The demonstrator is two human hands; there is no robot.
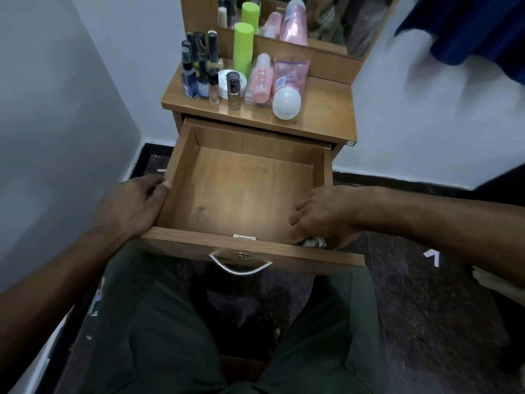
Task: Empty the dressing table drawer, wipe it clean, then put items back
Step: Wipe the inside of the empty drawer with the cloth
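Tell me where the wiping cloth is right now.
The cloth is in the drawer's front right corner, bunched under the right hand, just behind the front panel and to the right of the handle.

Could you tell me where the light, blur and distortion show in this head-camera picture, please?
Head view: a bright patch lights the drawer floor near its front; the blue cloth at top right is motion-blurred; the right hand is slightly soft; the wide lens bends the walls at the edges.
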